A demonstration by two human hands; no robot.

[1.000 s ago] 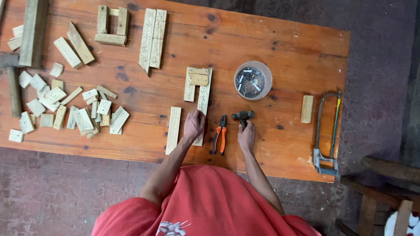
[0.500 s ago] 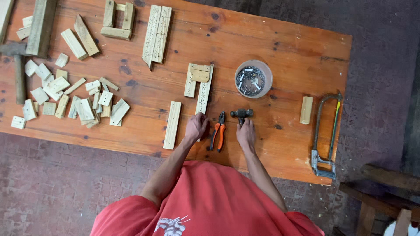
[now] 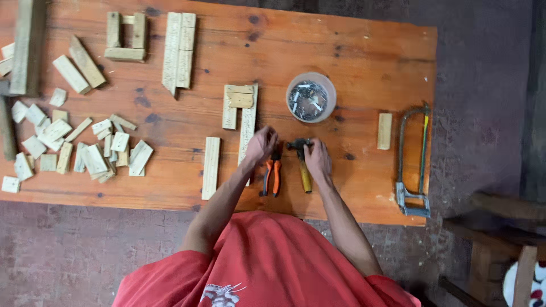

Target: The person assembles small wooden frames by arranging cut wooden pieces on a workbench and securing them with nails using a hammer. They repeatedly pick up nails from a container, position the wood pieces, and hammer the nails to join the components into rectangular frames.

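Orange wooden desk (image 3: pixel 352 51) under two bare hands, tools between them

Left hand (image 3: pixel 260 145) rests curled at the head of the orange-handled pliers (image 3: pixel 273 173), beside a long pale wooden strip (image 3: pixel 247 128); whether its grip is clenched on anything I cannot tell. Right hand (image 3: pixel 317 159) lies over the yellow-handled hammer (image 3: pixel 302 165), fingers at its dark head, grip likewise unclear. Just beyond stands a round clear plastic tub of nails (image 3: pixel 310 98). A metal hacksaw (image 3: pixel 412 159) lies at the right edge, well apart
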